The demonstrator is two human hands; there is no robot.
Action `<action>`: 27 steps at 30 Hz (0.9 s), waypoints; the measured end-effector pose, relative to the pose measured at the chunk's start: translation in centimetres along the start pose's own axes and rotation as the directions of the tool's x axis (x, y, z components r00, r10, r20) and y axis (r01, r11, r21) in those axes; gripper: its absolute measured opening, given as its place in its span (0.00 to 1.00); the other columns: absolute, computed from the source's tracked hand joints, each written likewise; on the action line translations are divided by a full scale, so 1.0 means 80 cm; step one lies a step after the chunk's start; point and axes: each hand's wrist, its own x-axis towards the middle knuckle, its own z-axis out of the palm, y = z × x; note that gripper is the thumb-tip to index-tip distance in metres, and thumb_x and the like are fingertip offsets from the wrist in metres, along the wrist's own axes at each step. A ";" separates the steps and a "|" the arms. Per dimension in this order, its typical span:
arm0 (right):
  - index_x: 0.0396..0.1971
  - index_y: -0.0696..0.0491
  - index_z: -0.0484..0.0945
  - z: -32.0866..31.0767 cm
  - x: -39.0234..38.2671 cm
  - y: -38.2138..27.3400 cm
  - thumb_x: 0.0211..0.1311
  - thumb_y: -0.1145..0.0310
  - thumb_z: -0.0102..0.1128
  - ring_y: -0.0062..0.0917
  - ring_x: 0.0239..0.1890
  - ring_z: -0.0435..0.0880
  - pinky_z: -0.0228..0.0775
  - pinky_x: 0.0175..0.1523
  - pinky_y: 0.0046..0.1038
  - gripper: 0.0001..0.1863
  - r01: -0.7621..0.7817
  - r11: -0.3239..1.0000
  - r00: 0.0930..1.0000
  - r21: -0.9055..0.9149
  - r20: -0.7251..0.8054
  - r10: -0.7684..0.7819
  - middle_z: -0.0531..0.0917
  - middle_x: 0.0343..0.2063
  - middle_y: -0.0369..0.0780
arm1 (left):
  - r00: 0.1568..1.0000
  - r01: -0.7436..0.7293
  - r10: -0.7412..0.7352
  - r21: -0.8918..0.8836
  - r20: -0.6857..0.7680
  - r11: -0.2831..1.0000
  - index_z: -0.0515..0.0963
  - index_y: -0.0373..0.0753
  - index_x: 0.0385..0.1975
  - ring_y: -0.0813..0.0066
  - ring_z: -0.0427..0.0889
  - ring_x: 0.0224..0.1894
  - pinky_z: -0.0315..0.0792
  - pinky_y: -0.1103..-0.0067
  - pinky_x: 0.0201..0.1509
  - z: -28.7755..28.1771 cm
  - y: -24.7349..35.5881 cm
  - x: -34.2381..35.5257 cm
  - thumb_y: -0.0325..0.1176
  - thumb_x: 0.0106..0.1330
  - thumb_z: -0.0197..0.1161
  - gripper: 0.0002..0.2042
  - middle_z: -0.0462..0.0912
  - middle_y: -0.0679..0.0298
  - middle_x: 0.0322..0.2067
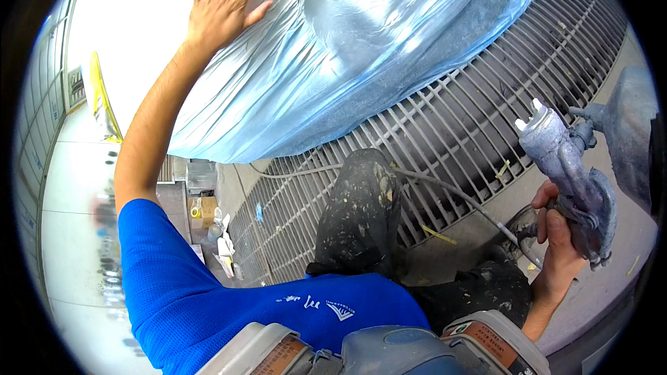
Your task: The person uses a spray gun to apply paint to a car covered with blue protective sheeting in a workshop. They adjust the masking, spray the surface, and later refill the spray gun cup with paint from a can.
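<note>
My left hand (pixel 226 10) reaches out at the upper left with its fingers spread, over a bright white surface beside the edge of a light blue plastic sheet (pixel 313 90). Whether the palm presses on that surface is hard to tell. At the right, my right hand (pixel 560 246) is closed around a spray gun (pixel 556 153) coated in greyish paint residue. The gun's nozzle end points up and to the left, and a rounded grey cup (pixel 631 135) sits at its side. A thin grey hose (pixel 479 210) runs from near the gun's lower end across the floor.
Metal floor grating (pixel 445 114) curves beneath the sheet's lower edge. My knee in paint-spotted dark trousers (pixel 358 212) is bent over it. A small cardboard box (pixel 202 212) and crumpled items stand at the left near a white wall (pixel 76 187). Respirator cartridges (pixel 486 344) show at the bottom.
</note>
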 end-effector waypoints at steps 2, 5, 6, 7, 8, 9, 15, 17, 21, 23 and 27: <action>0.47 0.58 0.79 -0.003 0.000 -0.002 0.56 0.69 0.65 0.15 0.24 0.72 0.61 0.26 0.18 0.18 -0.007 1.000 1.000 0.008 0.025 0.006 0.82 0.33 0.40 | 0.999 0.003 -0.005 0.025 0.052 1.000 0.55 0.66 0.70 0.71 0.44 0.74 0.28 0.64 0.76 -0.002 0.006 -0.010 0.63 0.66 0.51 0.33 0.55 0.77 0.71; 0.47 0.58 0.79 -0.005 0.002 -0.001 0.56 0.70 0.64 0.15 0.23 0.72 0.60 0.26 0.18 0.18 -0.016 1.000 0.999 0.016 0.047 0.015 0.82 0.34 0.40 | 1.000 -0.005 0.005 -0.034 0.010 0.999 0.55 0.65 0.71 0.71 0.44 0.74 0.28 0.64 0.76 -0.001 0.006 -0.017 0.63 0.66 0.50 0.33 0.55 0.77 0.71; 0.47 0.58 0.79 -0.006 0.002 -0.002 0.56 0.70 0.64 0.15 0.23 0.72 0.60 0.26 0.18 0.18 -0.027 0.999 0.998 0.029 0.051 0.025 0.82 0.34 0.40 | 1.000 -0.011 0.010 -0.054 -0.010 0.998 0.55 0.65 0.71 0.71 0.45 0.74 0.29 0.64 0.76 -0.001 0.006 -0.018 0.63 0.67 0.50 0.33 0.55 0.76 0.71; 0.47 0.59 0.79 -0.006 0.002 -0.002 0.55 0.71 0.64 0.15 0.23 0.72 0.60 0.26 0.17 0.18 -0.036 0.998 0.998 0.042 0.055 0.034 0.82 0.34 0.40 | 1.000 -0.007 0.007 -0.044 -0.013 0.999 0.55 0.65 0.71 0.70 0.45 0.74 0.29 0.64 0.76 0.000 0.005 -0.016 0.64 0.66 0.50 0.33 0.55 0.76 0.71; 0.47 0.59 0.79 -0.006 0.002 -0.002 0.55 0.71 0.64 0.15 0.23 0.72 0.60 0.26 0.17 0.18 -0.038 0.998 0.998 0.045 0.054 0.036 0.82 0.34 0.40 | 1.000 -0.004 0.003 -0.033 -0.017 0.999 0.55 0.65 0.71 0.69 0.45 0.74 0.29 0.64 0.76 0.002 0.004 -0.012 0.64 0.66 0.50 0.33 0.55 0.76 0.71; 0.47 0.59 0.79 -0.005 0.002 -0.002 0.55 0.71 0.64 0.14 0.23 0.72 0.60 0.26 0.17 0.18 -0.041 0.998 0.998 0.048 0.052 0.038 0.82 0.34 0.40 | 1.000 0.000 -0.001 -0.023 -0.020 1.000 0.55 0.65 0.71 0.69 0.45 0.74 0.29 0.64 0.76 0.004 0.002 -0.008 0.64 0.66 0.50 0.33 0.54 0.75 0.71; 0.47 0.59 0.78 -0.005 -0.001 0.001 0.56 0.70 0.64 0.14 0.23 0.71 0.59 0.26 0.17 0.19 -0.073 0.997 0.997 0.002 0.040 0.073 0.82 0.34 0.40 | 0.989 0.013 -0.016 0.023 0.147 1.000 0.53 0.64 0.71 0.69 0.43 0.75 0.28 0.63 0.76 0.001 0.012 -0.026 0.64 0.66 0.48 0.34 0.52 0.75 0.72; 0.47 0.60 0.78 -0.002 -0.002 -0.003 0.56 0.70 0.64 0.14 0.23 0.71 0.59 0.26 0.17 0.18 -0.084 0.996 0.996 -0.011 0.026 0.084 0.82 0.34 0.39 | 0.982 -0.020 0.025 -0.029 0.189 0.999 0.53 0.64 0.71 0.70 0.45 0.74 0.29 0.62 0.76 -0.009 0.040 -0.045 0.64 0.69 0.42 0.32 0.54 0.74 0.72; 0.46 0.60 0.78 0.008 -0.002 -0.024 0.57 0.69 0.63 0.14 0.23 0.71 0.60 0.27 0.17 0.17 -0.041 0.999 0.996 -0.011 0.082 0.042 0.82 0.34 0.39 | 0.964 0.009 0.017 -0.095 0.266 0.995 0.53 0.63 0.72 0.67 0.46 0.74 0.31 0.62 0.76 -0.047 0.083 -0.096 0.66 0.67 0.41 0.34 0.53 0.71 0.72; 0.46 0.60 0.78 0.010 -0.001 -0.034 0.57 0.69 0.63 0.14 0.23 0.70 0.60 0.27 0.17 0.17 -0.017 0.999 0.992 -0.027 0.127 0.020 0.81 0.33 0.39 | 0.965 0.025 0.005 -0.112 0.261 0.993 0.57 0.62 0.71 0.66 0.47 0.74 0.33 0.61 0.76 -0.066 0.094 -0.121 0.65 0.67 0.43 0.33 0.54 0.70 0.72; 0.46 0.62 0.77 0.023 -0.002 -0.051 0.57 0.69 0.62 0.14 0.22 0.69 0.59 0.26 0.16 0.18 -0.016 0.997 0.986 -0.073 0.165 0.028 0.81 0.32 0.40 | 0.969 0.123 -0.101 -0.085 0.226 0.989 0.60 0.61 0.69 0.64 0.47 0.74 0.32 0.63 0.76 -0.065 0.076 -0.163 0.64 0.66 0.48 0.32 0.54 0.70 0.72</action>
